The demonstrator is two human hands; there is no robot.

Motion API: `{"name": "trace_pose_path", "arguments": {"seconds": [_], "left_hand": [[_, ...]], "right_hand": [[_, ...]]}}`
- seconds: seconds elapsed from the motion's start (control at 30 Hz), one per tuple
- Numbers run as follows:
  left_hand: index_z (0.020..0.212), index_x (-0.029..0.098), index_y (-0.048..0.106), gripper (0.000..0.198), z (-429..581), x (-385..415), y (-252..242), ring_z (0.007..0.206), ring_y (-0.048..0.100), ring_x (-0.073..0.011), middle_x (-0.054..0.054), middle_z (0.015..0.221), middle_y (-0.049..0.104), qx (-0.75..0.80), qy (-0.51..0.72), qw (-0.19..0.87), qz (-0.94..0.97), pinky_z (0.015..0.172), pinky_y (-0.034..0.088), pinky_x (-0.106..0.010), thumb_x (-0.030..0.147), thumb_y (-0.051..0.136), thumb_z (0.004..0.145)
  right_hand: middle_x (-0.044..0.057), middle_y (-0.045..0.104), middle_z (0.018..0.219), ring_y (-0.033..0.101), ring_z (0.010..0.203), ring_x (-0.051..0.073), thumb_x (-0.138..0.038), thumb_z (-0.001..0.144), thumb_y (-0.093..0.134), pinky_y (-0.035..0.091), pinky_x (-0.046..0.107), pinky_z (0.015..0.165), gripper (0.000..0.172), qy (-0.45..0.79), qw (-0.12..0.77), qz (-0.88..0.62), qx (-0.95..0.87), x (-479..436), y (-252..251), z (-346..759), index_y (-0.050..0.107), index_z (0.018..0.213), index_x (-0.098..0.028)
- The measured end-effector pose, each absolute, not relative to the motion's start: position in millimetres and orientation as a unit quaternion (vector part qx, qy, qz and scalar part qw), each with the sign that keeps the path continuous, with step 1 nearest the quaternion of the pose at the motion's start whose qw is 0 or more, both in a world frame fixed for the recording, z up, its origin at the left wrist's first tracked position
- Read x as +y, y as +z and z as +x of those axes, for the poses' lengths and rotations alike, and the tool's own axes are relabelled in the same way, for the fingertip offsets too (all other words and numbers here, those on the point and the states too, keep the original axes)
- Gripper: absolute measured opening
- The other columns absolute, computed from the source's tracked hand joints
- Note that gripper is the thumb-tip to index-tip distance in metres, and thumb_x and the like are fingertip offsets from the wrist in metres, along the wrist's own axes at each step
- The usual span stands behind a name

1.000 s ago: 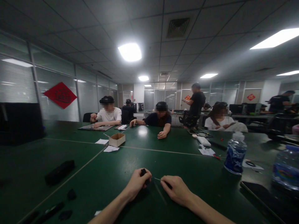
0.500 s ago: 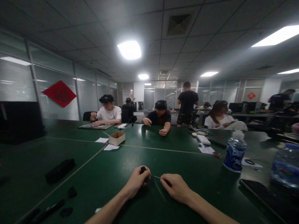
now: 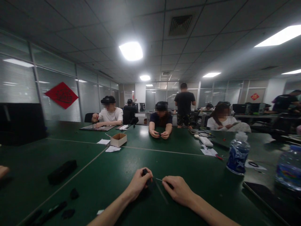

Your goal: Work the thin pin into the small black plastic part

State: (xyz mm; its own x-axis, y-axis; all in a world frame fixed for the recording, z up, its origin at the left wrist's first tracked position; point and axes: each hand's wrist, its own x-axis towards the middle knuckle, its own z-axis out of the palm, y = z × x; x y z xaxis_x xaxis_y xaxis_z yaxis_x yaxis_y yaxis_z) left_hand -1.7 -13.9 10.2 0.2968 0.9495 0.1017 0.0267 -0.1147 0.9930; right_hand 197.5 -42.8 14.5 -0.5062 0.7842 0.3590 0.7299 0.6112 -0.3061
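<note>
Unmoved, both hands stay closed: left hand (image 3: pixel 139 184) pinching black part (image 3: pixel 145 172), right hand (image 3: pixel 178 190) thin tool (image 3: pixel 162 181).

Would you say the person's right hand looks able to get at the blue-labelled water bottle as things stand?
Probably yes, once freed: the right hand pinches a thin tool, and bare green table lies between it and the water bottle, nothing standing in the way, though it looks a stretch.

- Room dim overall; we read the ceiling panels (image 3: pixel 130 51) as the only light source, blown out to white.
- Glare patch on the green tabletop (image 3: pixel 143 133) toward its far edge.
- Soft shadows beneath both forearms at the near edge.
- Strong wide-angle bending at frame edges; the water bottle (image 3: pixel 288 168) by the right edge is smeared.
- Dark corners, grainy detail.
</note>
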Motion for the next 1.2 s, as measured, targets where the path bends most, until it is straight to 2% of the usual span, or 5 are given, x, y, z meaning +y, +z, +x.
{"name": "trace_pose_path", "arguments": {"seconds": [0.3,0.47,0.77,0.97,1.2], "left_hand": [[0.084,0.016,0.052,0.033,0,-8,4,0.056,0.045,-0.0090,0.002,0.068,0.052,0.405,0.449,0.522,0.602,0.048,0.035,-0.020,0.048,0.055,0.076],[0.090,0.015,0.052,0.020,-1,-3,-1,0.056,0.048,-0.0082,-0.001,0.078,0.056,0.363,0.472,0.574,0.561,0.052,0.038,-0.021,0.028,0.053,0.075],[0.100,0.015,0.050,0.034,-1,-11,6,0.067,0.054,-0.0120,-0.005,0.090,0.060,0.338,0.463,0.567,0.592,0.063,0.042,-0.026,0.012,0.052,0.066],[0.096,0.016,0.049,0.027,-1,-15,10,0.074,0.055,-0.0135,-0.006,0.094,0.061,0.325,0.464,0.555,0.609,0.065,0.042,-0.027,0.019,0.059,0.071],[0.095,0.016,0.055,0.023,-3,-14,13,0.085,0.056,-0.0176,-0.007,0.096,0.062,0.332,0.447,0.509,0.656,0.070,0.043,-0.027,0.026,0.060,0.075]], "right_hand": [[0.003,0.064,0.077,0.058,0.069,0.014,-0.029,0.092,0.034,0.041,0.022,0.065,0.031,0.037,0.228,-0.430,-0.873,-42,12,198,0.063,0.088,-0.018],[0.003,0.063,0.076,0.058,0.069,0.014,-0.029,0.092,0.033,0.040,0.022,0.064,0.032,0.023,0.225,-0.429,-0.874,-41,10,198,0.063,0.088,-0.018],[0.003,0.063,0.078,0.057,0.069,0.014,-0.031,0.093,0.032,0.041,0.023,0.065,0.032,0.035,0.222,-0.436,-0.871,-40,9,200,0.062,0.092,-0.019],[0.003,0.063,0.077,0.058,0.069,0.014,-0.030,0.093,0.032,0.041,0.023,0.064,0.032,0.018,0.219,-0.465,-0.858,-41,9,198,0.062,0.093,-0.020],[0.003,0.065,0.077,0.059,0.067,0.014,-0.031,0.093,0.032,0.041,0.022,0.063,0.033,-0.012,0.202,-0.487,-0.850,-41,10,198,0.063,0.095,-0.021]]}}
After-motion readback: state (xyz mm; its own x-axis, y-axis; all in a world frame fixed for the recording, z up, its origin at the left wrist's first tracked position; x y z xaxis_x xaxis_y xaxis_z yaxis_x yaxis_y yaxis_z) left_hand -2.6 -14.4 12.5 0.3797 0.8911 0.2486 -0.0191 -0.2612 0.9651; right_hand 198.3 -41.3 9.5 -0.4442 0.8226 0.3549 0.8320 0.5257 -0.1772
